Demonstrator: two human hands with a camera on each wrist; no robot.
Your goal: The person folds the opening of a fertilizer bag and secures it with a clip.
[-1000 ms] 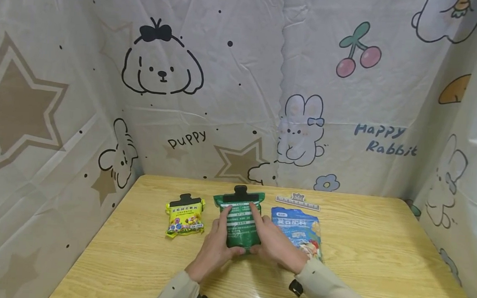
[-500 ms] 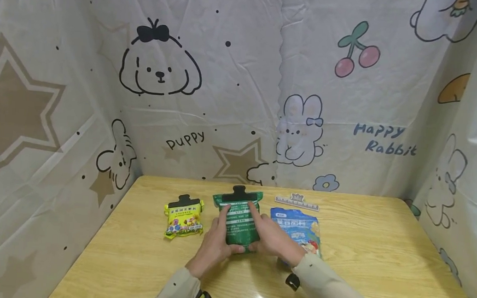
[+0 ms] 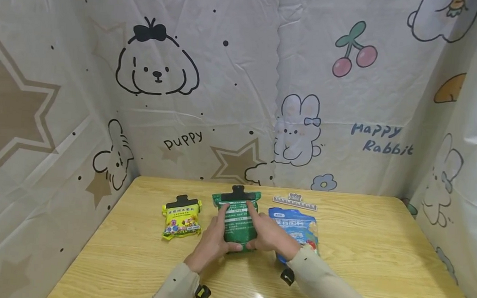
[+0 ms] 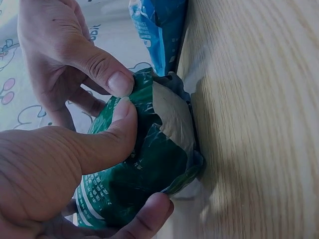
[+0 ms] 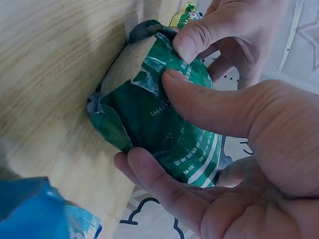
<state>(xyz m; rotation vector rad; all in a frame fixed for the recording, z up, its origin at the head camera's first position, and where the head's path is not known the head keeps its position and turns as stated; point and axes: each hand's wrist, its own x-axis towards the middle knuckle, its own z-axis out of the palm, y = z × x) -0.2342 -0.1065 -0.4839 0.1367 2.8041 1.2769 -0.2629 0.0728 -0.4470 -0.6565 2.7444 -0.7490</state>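
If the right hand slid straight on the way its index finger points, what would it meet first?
Past the green bag it grips, the right hand would likely meet the black clip across the bag's top, just ahead in the head view; height is hard to judge.

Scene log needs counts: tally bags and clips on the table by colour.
Green bag: 1
Yellow bag: 1
Blue bag: 1
Black clips: 2, on the yellow and green bags
Pale ruler-like piece, probably a clip: 1
Total: 6
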